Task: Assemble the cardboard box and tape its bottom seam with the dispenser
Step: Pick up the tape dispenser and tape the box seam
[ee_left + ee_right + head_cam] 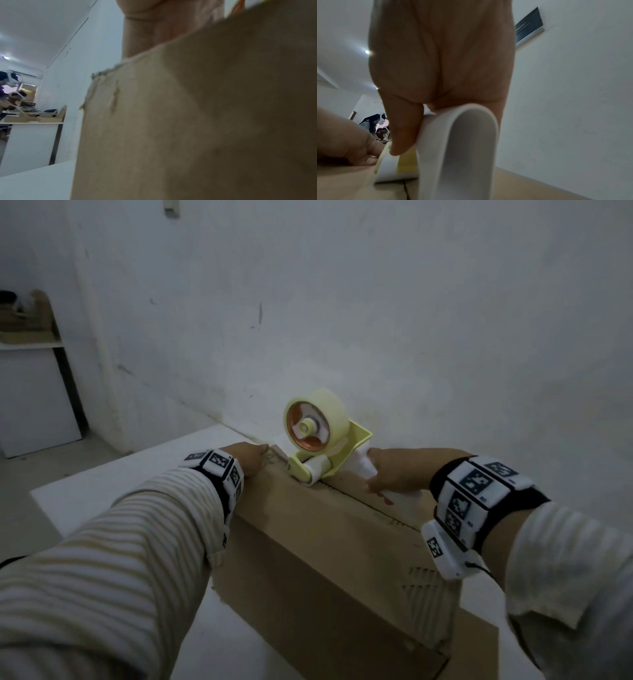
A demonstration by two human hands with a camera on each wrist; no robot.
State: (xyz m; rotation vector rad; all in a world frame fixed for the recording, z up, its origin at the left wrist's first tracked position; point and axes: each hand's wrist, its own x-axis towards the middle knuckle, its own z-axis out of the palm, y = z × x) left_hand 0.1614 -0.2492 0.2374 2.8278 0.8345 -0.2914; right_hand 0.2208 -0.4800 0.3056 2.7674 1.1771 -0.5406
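Observation:
A brown cardboard box stands on the white table with its closed flaps facing up. A dark seam runs along the top. The yellow tape dispenser, carrying a pale tape roll, sits with its white roller on the far end of the seam. My right hand grips its white handle. My left hand rests on the box top at the far left corner, beside the roller, with its fingers lying flat on the cardboard. The left wrist view shows the box side close up.
The white table extends left of the box, and a white wall stands just behind it. A lower flap sticks out at the near right. A white shelf unit with cardboard items stands far left. People work at a distant bench.

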